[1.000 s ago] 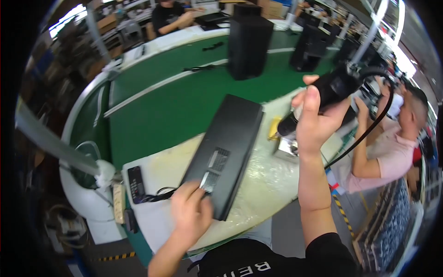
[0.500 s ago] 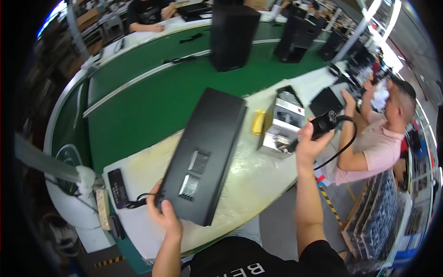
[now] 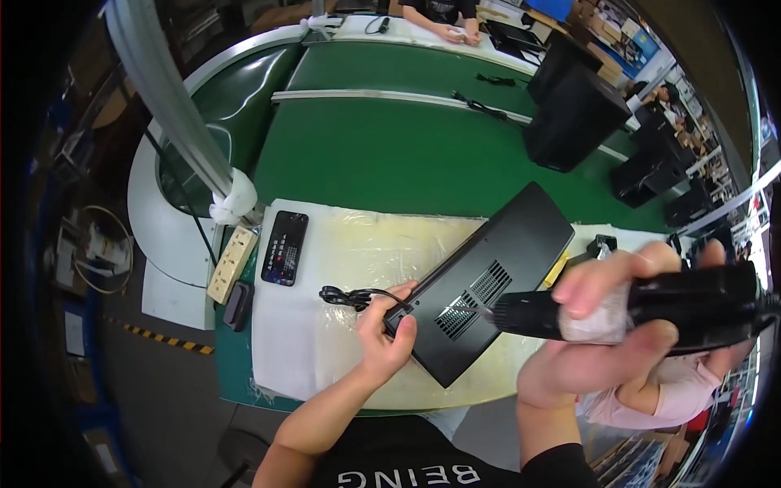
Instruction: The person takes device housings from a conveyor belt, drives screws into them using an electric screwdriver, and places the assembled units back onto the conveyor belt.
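Observation:
A long flat black metal case (image 3: pixel 521 236) with two slotted vents lies slanted across the bench. My left hand (image 3: pixel 382 342) grips its near left end, thumb on the top face and fingers at the edge. Beside those fingers lies a coiled black cable (image 3: pixel 348 298). My right hand (image 3: pixel 569 370) is wrapped round a black electric screwdriver (image 3: pixel 691 301) with pale tape about its middle. Its tip points left above the vents; whether it touches the case I cannot tell. The screwdriver and hand, slightly blurred, hide the case's right side in part.
A black phone (image 3: pixel 285 248) lies at the left of the film-covered bench (image 3: pixel 301 342), near a power strip (image 3: pixel 232 264) and a metal post (image 3: pixel 175 106). Beyond runs a green conveyor (image 3: pixel 390 154) with black speaker boxes (image 3: pixel 578 118). A co-worker in pink (image 3: pixel 651 398) is at the right.
The view has swung, so the scene appears shifted right. The case lies more slanted. My right hand has brought the screwdriver closer, its tip now over the case. My left hand still grips the case.

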The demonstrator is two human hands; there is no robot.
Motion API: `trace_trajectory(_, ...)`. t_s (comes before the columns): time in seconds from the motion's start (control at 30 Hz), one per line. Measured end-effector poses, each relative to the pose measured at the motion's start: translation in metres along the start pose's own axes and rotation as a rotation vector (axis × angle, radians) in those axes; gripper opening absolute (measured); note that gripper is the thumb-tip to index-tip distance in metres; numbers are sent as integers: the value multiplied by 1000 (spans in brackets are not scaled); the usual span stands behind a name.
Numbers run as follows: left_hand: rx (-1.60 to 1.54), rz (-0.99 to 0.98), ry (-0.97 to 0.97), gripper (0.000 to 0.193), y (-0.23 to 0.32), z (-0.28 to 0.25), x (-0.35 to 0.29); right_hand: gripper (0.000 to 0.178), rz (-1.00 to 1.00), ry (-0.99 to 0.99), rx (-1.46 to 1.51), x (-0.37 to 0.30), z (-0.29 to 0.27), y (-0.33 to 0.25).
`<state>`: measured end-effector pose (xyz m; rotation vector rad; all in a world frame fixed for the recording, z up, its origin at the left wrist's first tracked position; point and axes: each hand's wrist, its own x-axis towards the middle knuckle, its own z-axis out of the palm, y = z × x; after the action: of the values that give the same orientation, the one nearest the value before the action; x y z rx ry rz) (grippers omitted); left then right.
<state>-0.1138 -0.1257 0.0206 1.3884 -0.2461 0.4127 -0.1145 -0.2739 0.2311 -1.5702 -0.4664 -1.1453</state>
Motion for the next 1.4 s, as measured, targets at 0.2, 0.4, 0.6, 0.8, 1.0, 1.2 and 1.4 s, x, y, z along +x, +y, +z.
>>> trace_trajectory(0.2, 5, 38, -31, 26, -3, 1, 3, 81, 112, -122, 85, -8, 52, 9)
trace_trajectory(0.4, 7, 45, -10, 22, -3, 3, 5, 93, 245, -166, 136, -19, 67, 16)
trace_trajectory(0.6, 21, 60, -18, 21, -2, 3, 5, 95, 252, -117, 151, -27, 72, 18)
trace_trajectory(0.8, 20, 44, -25, 24, -2, 0, 4, 97, 240, -161, 230, -32, 79, 21)
trace_trajectory(1.0, 32, -18, -36, 28, 3, -2, 2, 94, 219, -161, 383, -35, 78, 36)
trace_trajectory(1.2, -5, -1, -57, 35, -10, 5, 0, 67, 34, 58, 136, 8, 16, 16)
trace_trajectory(1.4, 83, -47, -143, 41, -8, -8, -1, 25, -27, 429, -462, -7, -110, 50)
